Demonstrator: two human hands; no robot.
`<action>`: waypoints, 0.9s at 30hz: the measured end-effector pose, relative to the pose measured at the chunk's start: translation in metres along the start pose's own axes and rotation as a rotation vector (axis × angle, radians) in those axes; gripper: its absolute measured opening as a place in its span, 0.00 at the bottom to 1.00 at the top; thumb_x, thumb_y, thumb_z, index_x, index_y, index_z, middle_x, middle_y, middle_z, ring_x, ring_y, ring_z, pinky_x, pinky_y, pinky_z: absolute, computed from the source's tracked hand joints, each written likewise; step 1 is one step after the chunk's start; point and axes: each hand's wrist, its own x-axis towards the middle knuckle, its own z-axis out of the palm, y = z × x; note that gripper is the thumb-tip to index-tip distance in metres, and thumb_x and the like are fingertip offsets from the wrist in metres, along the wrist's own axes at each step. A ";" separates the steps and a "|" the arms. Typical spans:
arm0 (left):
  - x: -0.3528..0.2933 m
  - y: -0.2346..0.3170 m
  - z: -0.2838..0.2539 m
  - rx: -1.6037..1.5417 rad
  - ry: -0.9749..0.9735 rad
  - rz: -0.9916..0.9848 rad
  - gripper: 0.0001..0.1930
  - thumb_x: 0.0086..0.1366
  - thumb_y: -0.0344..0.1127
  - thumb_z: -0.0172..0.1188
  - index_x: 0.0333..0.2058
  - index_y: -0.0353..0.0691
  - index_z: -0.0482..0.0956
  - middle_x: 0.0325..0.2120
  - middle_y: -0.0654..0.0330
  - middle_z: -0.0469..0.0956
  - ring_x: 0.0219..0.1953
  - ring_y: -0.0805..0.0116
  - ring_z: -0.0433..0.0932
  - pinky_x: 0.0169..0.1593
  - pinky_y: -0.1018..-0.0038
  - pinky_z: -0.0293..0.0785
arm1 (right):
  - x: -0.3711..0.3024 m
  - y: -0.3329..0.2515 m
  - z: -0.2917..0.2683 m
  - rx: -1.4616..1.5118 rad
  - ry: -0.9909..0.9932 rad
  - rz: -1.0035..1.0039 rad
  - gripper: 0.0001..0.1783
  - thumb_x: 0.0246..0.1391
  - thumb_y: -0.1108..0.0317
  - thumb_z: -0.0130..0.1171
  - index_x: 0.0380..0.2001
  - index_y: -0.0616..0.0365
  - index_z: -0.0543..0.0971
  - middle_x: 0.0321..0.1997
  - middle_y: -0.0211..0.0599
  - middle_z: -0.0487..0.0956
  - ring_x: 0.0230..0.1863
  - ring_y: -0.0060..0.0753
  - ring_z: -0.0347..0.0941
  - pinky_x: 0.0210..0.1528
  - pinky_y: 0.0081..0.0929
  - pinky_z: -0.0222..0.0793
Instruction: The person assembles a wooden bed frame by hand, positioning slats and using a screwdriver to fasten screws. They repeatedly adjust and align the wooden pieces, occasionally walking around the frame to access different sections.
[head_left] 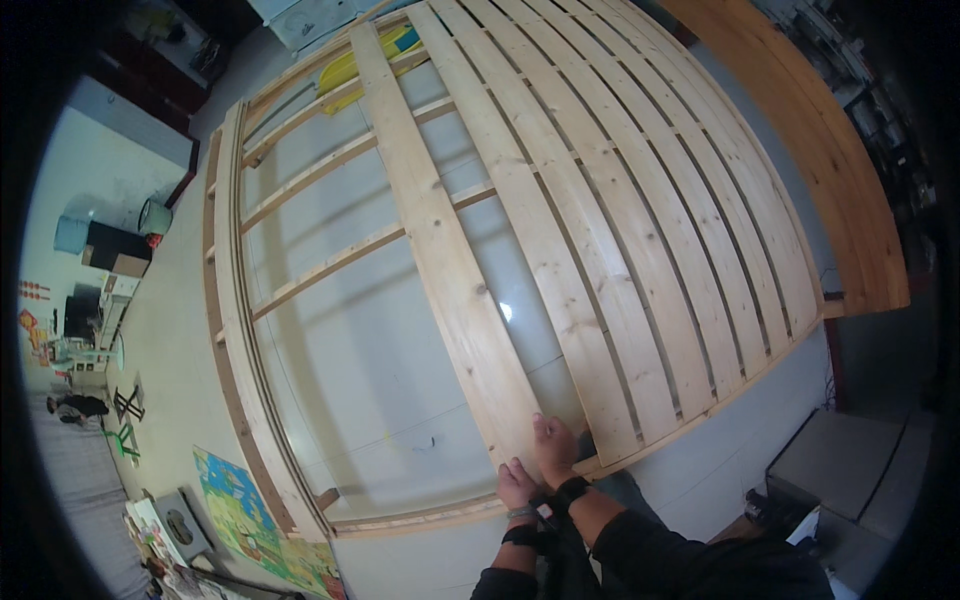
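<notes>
A long pale wooden slat [440, 240] lies lengthwise across the bed frame, apart from the row of other slats. My left hand [517, 484] is closed on its near end, at the end edge. On the right edge of the same end, my right hand [556, 446] grips the board with its fingers partly hidden. Just right of my hands, fixed-looking slats [590, 290] run side by side with narrow gaps. Beneath them, cross rails [335, 265] span the open left part of the frame, and the near rail [420, 518] passes by my left hand.
Several narrow boards [255, 350] are stacked along the left side. A yellow object [338, 75] lies under the far end. A broad orange-brown wooden panel [810, 130] stands at right. A colourful mat [250, 515], grey boxes [840, 460] and a distant person [78, 408] are around the frame.
</notes>
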 end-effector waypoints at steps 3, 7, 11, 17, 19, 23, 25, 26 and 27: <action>0.011 -0.007 -0.004 0.031 0.004 -0.004 0.20 0.65 0.48 0.43 0.29 0.34 0.70 0.24 0.40 0.73 0.29 0.38 0.71 0.31 0.56 0.67 | 0.004 0.009 0.017 0.047 -0.052 0.002 0.24 0.53 0.44 0.48 0.30 0.56 0.78 0.29 0.48 0.78 0.33 0.55 0.73 0.36 0.45 0.67; 0.031 -0.026 -0.014 0.021 -0.010 -0.027 0.20 0.66 0.48 0.43 0.30 0.35 0.71 0.25 0.41 0.74 0.30 0.38 0.72 0.32 0.54 0.67 | 0.008 0.022 0.051 0.059 -0.145 -0.078 0.25 0.54 0.47 0.47 0.31 0.60 0.77 0.31 0.52 0.77 0.36 0.57 0.72 0.38 0.45 0.67; 0.054 -0.047 -0.019 0.240 -0.135 -0.008 0.20 0.64 0.49 0.46 0.30 0.33 0.70 0.23 0.42 0.75 0.30 0.39 0.73 0.34 0.54 0.68 | 0.005 0.045 0.066 0.093 -0.272 -0.056 0.21 0.55 0.52 0.47 0.36 0.62 0.74 0.35 0.52 0.76 0.39 0.55 0.72 0.42 0.45 0.67; 0.077 -0.053 -0.016 0.344 -0.251 -0.025 0.23 0.56 0.51 0.58 0.35 0.35 0.65 0.23 0.46 0.75 0.31 0.42 0.74 0.35 0.55 0.70 | 0.046 0.082 0.004 -0.263 0.190 -0.321 0.24 0.40 0.64 0.62 0.43 0.60 0.71 0.43 0.46 0.72 0.50 0.49 0.64 0.52 0.43 0.59; 0.076 -0.049 -0.015 0.441 -0.286 -0.019 0.23 0.54 0.50 0.60 0.36 0.37 0.65 0.31 0.47 0.74 0.35 0.44 0.74 0.38 0.55 0.70 | 0.069 0.088 -0.019 -0.328 0.270 -0.205 0.32 0.37 0.63 0.65 0.48 0.59 0.68 0.47 0.47 0.69 0.54 0.49 0.60 0.55 0.44 0.55; 0.070 -0.037 -0.012 0.601 -0.213 0.027 0.22 0.51 0.46 0.63 0.36 0.40 0.64 0.36 0.47 0.73 0.39 0.45 0.73 0.40 0.56 0.70 | 0.094 0.084 -0.037 -0.386 0.217 -0.209 0.53 0.32 0.58 0.70 0.60 0.57 0.52 0.54 0.55 0.62 0.57 0.54 0.55 0.57 0.44 0.53; 0.070 -0.031 -0.011 0.470 -0.223 -0.103 0.24 0.49 0.44 0.65 0.39 0.40 0.65 0.40 0.48 0.71 0.42 0.45 0.72 0.43 0.57 0.70 | 0.101 0.073 -0.034 -0.389 0.129 -0.155 0.64 0.28 0.56 0.72 0.64 0.54 0.41 0.59 0.60 0.55 0.60 0.58 0.50 0.58 0.43 0.51; 0.070 -0.029 -0.012 0.498 -0.203 -0.074 0.25 0.48 0.44 0.65 0.41 0.40 0.66 0.40 0.48 0.71 0.42 0.46 0.72 0.44 0.58 0.70 | 0.103 0.067 -0.031 -0.441 0.112 -0.119 0.64 0.28 0.56 0.72 0.64 0.53 0.41 0.58 0.60 0.56 0.60 0.58 0.51 0.58 0.44 0.51; 0.070 -0.026 -0.014 0.519 -0.149 -0.028 0.26 0.48 0.44 0.66 0.43 0.40 0.66 0.40 0.48 0.71 0.42 0.48 0.72 0.44 0.59 0.70 | 0.105 0.061 -0.030 -0.499 0.105 -0.064 0.65 0.27 0.56 0.72 0.65 0.53 0.41 0.57 0.60 0.56 0.59 0.59 0.51 0.58 0.44 0.50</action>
